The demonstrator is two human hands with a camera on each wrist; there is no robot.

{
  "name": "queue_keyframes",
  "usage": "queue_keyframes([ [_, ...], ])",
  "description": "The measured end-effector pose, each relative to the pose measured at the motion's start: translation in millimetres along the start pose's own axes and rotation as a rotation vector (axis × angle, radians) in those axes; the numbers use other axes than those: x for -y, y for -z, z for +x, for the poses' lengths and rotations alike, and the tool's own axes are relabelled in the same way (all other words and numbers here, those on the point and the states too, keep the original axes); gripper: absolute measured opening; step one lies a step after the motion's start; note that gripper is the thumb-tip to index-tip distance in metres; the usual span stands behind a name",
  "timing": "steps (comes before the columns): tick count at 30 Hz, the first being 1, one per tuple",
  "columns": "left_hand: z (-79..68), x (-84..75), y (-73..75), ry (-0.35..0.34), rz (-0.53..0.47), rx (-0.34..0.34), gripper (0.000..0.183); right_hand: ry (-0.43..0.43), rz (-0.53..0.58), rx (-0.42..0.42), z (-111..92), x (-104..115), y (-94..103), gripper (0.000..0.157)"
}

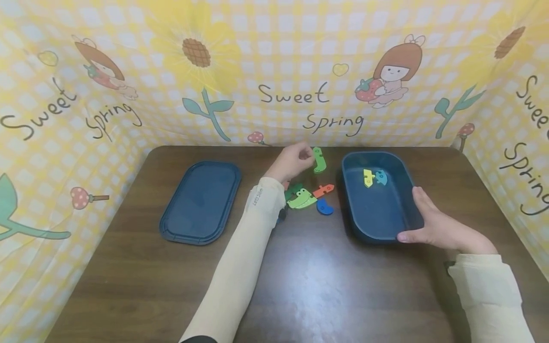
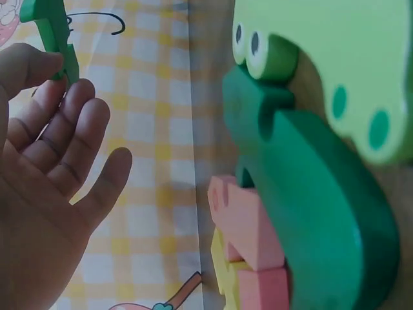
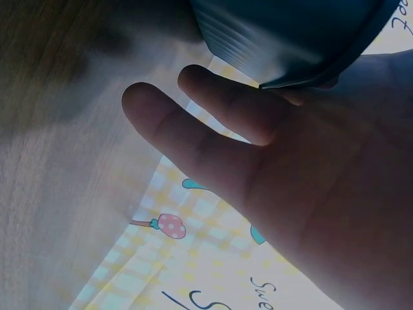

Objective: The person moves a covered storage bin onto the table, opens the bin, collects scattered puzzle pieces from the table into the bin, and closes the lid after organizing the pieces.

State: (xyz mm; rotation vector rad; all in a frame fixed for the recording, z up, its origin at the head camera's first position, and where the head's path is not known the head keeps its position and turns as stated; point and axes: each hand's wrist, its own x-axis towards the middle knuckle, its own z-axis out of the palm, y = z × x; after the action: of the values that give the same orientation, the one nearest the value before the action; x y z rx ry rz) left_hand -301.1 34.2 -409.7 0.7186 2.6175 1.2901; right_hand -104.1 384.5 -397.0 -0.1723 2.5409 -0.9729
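Observation:
My left hand (image 1: pixel 291 161) pinches a green puzzle piece (image 2: pixel 55 32) between thumb and fingertips; the other fingers are loosely bent. Below that wrist lie a light green crocodile-head piece (image 1: pixel 302 199), a dark green piece (image 2: pixel 322 213), an orange piece (image 1: pixel 324 190) and a blue piece (image 1: pixel 325 207). My right hand (image 1: pixel 442 231) rests against the near right corner of a dark blue box (image 1: pixel 373 224), thumb at the near rim and fingers along the outer side. In the right wrist view, two straight fingers (image 3: pixel 193 142) extend beneath the box.
Inside the box lie a yellow piece (image 1: pixel 368 178) and a teal piece (image 1: pixel 381 177). A dark blue lid (image 1: pixel 201 202) lies flat on the left of the wooden table (image 1: pixel 309 286). Pink pieces (image 2: pixel 248 226) sit beside the dark green one. Patterned cloth (image 1: pixel 291 62) surrounds the table's back and sides.

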Motion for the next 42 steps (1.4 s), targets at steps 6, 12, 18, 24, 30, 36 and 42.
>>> queue_keyframes([
  [6, 3.0, -9.3, -5.2, -0.040, -0.068, -0.018, 0.009, -0.018, 0.001, -0.002, 0, -1, 0.7, 0.134],
  [12, 9.9, -18.0, -11.2, -0.093, -0.058, -0.012, 0.008, -0.019, 0.005, -0.008, 0, 1, 0.9, 0.135],
  [18, 12.8, -22.2, -16.5, -0.116, -0.073, -0.002, 0.009, -0.026, 0.013, -0.005, 2, 2, -0.3, 0.136],
  [24, 15.4, -33.0, -22.6, -0.119, -0.092, 0.005, 0.011, -0.034, 0.000, -0.006, 1, 0, 0.4, 0.136],
  [30, 22.7, -47.1, -29.2, -0.140, -0.099, 0.019, 0.013, -0.022, -0.016, -0.014, 2, -1, 0.7, 0.136],
  [36, 30.1, -63.3, -35.6, -0.162, -0.102, 0.039, 0.013, -0.014, -0.013, -0.026, 2, 0, -0.5, 0.137],
  [42, 35.8, -77.6, -39.3, -0.161, -0.128, 0.050, 0.012, -0.028, -0.014, -0.018, 1, 1, 0.3, 0.137],
])
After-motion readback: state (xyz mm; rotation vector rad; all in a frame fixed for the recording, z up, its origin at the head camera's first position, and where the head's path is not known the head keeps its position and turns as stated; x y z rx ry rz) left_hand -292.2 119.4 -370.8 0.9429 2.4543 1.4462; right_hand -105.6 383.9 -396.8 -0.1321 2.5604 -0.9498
